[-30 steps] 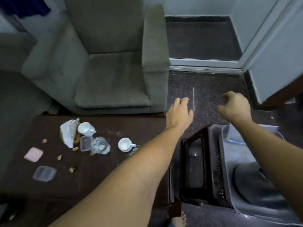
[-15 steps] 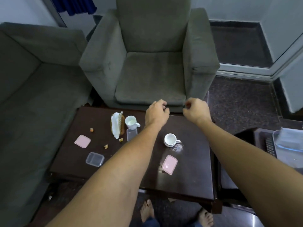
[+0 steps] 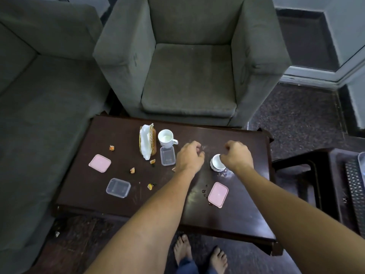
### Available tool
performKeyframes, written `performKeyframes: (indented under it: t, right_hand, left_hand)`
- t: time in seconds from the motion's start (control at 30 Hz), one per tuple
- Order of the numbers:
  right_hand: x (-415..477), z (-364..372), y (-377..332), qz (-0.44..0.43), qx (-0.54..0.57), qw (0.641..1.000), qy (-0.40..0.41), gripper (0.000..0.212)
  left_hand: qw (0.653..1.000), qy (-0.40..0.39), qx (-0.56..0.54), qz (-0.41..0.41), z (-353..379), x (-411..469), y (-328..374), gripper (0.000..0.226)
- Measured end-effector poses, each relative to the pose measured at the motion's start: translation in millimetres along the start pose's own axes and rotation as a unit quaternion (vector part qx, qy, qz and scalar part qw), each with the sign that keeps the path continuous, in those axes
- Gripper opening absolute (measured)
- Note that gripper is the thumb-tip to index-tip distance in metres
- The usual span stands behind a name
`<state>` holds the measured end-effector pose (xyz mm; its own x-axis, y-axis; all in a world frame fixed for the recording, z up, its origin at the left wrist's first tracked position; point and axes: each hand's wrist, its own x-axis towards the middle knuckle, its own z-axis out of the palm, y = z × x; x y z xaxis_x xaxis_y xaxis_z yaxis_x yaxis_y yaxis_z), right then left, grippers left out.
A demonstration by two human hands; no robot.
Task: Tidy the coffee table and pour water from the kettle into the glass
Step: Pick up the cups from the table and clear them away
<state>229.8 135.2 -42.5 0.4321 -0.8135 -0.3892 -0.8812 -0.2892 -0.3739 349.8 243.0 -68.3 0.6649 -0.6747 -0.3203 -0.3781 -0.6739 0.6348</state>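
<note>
Over white cup (image 3: 215,165), right hand (image 3: 237,155) moved nearer

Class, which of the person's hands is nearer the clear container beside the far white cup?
Left. The left hand is just right of the clear container; the right hand is farther right, beyond the second cup.

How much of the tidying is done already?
Nothing looks done yet. Both pink rectangular lids lie off the clear plastic boxes, and orange crumbs dot the dark wooden coffee table. The right hand is over one white ceramic cup; a grip is unclear. No kettle or glass shows, so pouring remains.
</note>
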Motion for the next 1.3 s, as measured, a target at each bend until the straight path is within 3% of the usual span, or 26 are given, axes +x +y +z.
performKeyframes:
  t: [0.2, 0.4, 0.8, 1.0, 1.3]
  right_hand:
    - [6.8, 42.1, 32.1, 0.052, -0.027, 0.998, -0.033, 0.043]
    - [20.0, 73.6, 41.2, 0.047, -0.026, 0.998, -0.035, 0.06]
    - [39.7, 90.9, 43.2, 0.024, -0.032, 0.999, 0.018, 0.047]
    - [36.9, 44.3, 52.3, 0.025, -0.028, 0.997, 0.062, 0.051]
    - [21.1, -85.8, 100.3, 0.042, -0.032, 0.989, 0.138, 0.053]
  left_hand:
    - [0.998, -0.063, -0.018, -0.004, 45.6, 4.2, -6.9, 0.04]
    - [0.993, -0.116, 0.006, -0.013, 80.3, 10.2, -18.8, 0.057]
    - [0.99, -0.126, -0.052, -0.038, 101.4, 20.4, -21.3, 0.044]
    - [0.989, -0.119, -0.086, -0.019, 102.3, 13.9, 5.5, 0.045]
    - [0.976, -0.13, -0.166, 0.046, 116.2, -4.6, 126.4, 0.067]
